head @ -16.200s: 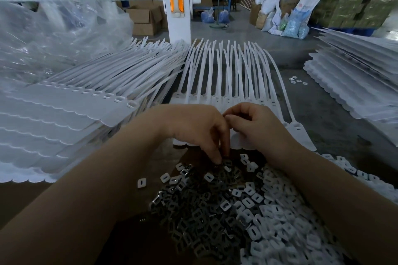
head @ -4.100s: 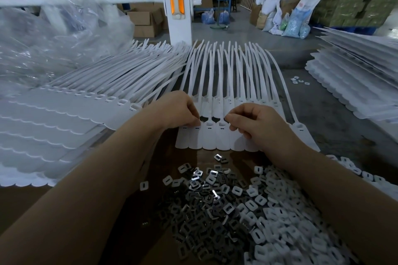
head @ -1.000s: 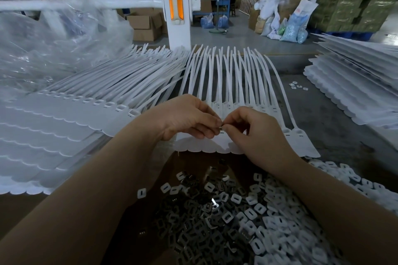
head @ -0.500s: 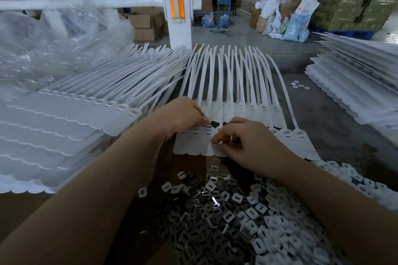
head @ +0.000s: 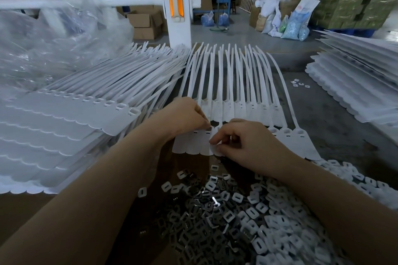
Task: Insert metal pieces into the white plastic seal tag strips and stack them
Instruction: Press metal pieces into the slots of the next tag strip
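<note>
A white seal tag strip (head: 193, 144) lies flat in front of me, its long tails fanning away across the table. My left hand (head: 185, 116) has its curled fingertips on the strip's slotted heads at the left. My right hand (head: 241, 142) lies over the tag bodies just right of it, fingers curled, thumb and forefinger pinching at a tag; whether a metal piece is between them is hidden. Closer to me sits a heap of dark metal pieces (head: 193, 217), with white plastic caps (head: 280, 221) to its right.
A tall stack of white strips (head: 71, 127) fills the left side, with crumpled clear plastic bags (head: 53, 41) behind it. Another stack of strips (head: 355, 88) lies at the right. A white post with an orange reflector (head: 176, 6) stands beyond the table.
One second ago both hands met above the strip, pinching a small piece between them. They have since parted and dropped onto the strip, my right hand now lower on the tag bodies.
</note>
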`<state>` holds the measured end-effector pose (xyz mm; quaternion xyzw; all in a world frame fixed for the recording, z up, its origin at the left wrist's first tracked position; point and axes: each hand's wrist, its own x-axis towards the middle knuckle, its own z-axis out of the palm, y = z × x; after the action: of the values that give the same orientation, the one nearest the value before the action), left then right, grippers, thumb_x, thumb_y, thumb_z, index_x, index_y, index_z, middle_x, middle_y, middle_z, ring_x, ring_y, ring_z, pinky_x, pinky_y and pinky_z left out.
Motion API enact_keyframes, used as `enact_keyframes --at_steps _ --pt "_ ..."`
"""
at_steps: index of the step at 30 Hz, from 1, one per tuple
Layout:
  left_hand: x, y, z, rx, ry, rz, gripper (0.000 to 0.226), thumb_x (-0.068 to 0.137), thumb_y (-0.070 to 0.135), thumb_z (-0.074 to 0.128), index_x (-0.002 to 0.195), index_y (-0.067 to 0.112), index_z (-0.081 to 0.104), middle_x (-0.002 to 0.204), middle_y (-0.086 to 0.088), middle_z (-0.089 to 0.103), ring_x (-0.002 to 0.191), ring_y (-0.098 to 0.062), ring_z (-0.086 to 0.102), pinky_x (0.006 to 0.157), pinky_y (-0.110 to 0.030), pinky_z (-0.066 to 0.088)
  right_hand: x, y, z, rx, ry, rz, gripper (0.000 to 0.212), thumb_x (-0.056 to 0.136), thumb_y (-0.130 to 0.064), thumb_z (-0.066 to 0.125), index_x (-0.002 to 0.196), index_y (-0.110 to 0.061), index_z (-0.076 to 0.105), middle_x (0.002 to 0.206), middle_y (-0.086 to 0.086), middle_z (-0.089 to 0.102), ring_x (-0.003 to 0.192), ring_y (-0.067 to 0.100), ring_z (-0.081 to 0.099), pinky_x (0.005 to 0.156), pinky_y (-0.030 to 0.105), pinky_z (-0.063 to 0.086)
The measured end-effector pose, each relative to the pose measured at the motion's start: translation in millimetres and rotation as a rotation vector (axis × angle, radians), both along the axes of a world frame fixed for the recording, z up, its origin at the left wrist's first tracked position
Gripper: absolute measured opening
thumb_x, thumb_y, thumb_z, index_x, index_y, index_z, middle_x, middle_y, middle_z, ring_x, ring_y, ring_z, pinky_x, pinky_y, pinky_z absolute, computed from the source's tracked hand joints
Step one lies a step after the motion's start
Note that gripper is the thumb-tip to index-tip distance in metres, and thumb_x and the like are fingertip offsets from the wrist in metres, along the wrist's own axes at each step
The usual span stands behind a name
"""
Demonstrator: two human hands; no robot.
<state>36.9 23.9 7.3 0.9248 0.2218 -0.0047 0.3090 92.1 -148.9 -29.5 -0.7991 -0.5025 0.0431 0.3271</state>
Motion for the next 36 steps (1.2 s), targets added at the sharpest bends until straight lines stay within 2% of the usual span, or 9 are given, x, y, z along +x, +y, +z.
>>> enact_keyframes --at_steps 4,10,14,16,20,23,27,31,36 --pt "0 1 -1 0.048 0.012 -0.016 0.013 0.084 0.033 0.075 0.073 0.031 0.068 0.084 0.010 0.065 0.077 -0.003 0.057 0.056 -0.018 0.036 0 0 0 -0.006 0.001 -0.001 0.014 0.084 -0.022 0.070 0.092 -0.033 0.073 0.079 -0.019 0.055 0.077 -0.005 0.056 0.068 0.010 0.039" --pt "-1 2 -4 0.016 -0.006 -0.003 0.017 0.081 0.030 0.079 0.069 0.030 0.066 0.076 0.010 0.065 0.073 -0.003 0.057 0.057 -0.019 0.038 -1 -2 1 -0.006 0.032 0.000 0.014 0.085 -0.022 0.070 0.091 -0.033 0.073 0.078 -0.018 0.056 0.077 -0.004 0.057 0.068 0.010 0.043" --pt "-1 6 -3 -0.060 -0.004 0.007 0.012 0.084 0.027 0.075 0.073 0.027 0.069 0.076 0.009 0.065 0.072 -0.004 0.056 0.058 -0.021 0.038 2 -3 4 0.032 0.138 -0.043 0.015 0.085 -0.019 0.070 0.090 -0.033 0.072 0.077 -0.015 0.064 0.073 -0.004 0.059 0.064 0.007 0.043" --pt "-1 6 -3 -0.043 0.006 -0.007 0.011 0.085 0.029 0.074 0.075 0.027 0.069 0.076 0.009 0.065 0.071 -0.004 0.056 0.058 -0.021 0.037 3 -4 6 0.059 0.186 -0.046 0.014 0.085 -0.019 0.071 0.086 -0.033 0.071 0.077 -0.011 0.067 0.071 0.001 0.062 0.063 0.011 0.047" --pt "-1 6 -5 0.000 0.008 -0.025 0.012 0.083 0.034 0.076 0.077 0.026 0.069 0.078 0.008 0.065 0.073 -0.004 0.057 0.057 -0.019 0.037 7 -10 13 0.005 0.247 0.061 0.015 0.084 -0.015 0.072 0.083 -0.030 0.073 0.078 -0.008 0.070 0.069 0.008 0.065 0.066 0.022 0.055" --pt "-2 8 -5 -0.020 0.005 -0.036 0.012 0.083 0.034 0.076 0.078 0.026 0.069 0.079 0.009 0.066 0.074 -0.004 0.057 0.057 -0.019 0.037 10 -15 17 -0.106 0.246 0.173 0.014 0.081 -0.019 0.076 0.081 -0.033 0.074 0.085 -0.014 0.065 0.076 0.006 0.065 0.069 0.020 0.055" --pt "-3 9 -5 -0.031 -0.003 -0.046 0.012 0.082 0.034 0.077 0.078 0.026 0.069 0.077 0.010 0.066 0.071 -0.002 0.057 0.056 -0.017 0.037 11 -16 18 -0.178 0.202 0.230 0.016 0.077 -0.026 0.081 0.088 -0.035 0.075 0.091 -0.012 0.060 0.088 0.004 0.062 0.080 0.022 0.053" --pt "-3 9 -4 -0.028 0.008 -0.049 0.012 0.083 0.035 0.076 0.081 0.026 0.069 0.083 0.008 0.066 0.077 -0.004 0.058 0.059 -0.019 0.038 7 -16 20 -0.150 0.189 0.265 0.020 0.076 -0.031 0.082 0.094 -0.037 0.075 0.090 -0.015 0.059 0.089 0.002 0.061 0.078 0.014 0.049" --pt "-3 10 -6 -0.062 -0.002 -0.039 0.012 0.082 0.033 0.078 0.081 0.024 0.071 0.083 0.007 0.067 0.077 -0.005 0.059 0.060 -0.020 0.039 -1 -11 19 -0.159 0.154 0.318 0.016 0.081 -0.034 0.077 0.097 -0.040 0.077 0.087 -0.016 0.059 0.089 0.006 0.059 0.078 0.021 0.047"
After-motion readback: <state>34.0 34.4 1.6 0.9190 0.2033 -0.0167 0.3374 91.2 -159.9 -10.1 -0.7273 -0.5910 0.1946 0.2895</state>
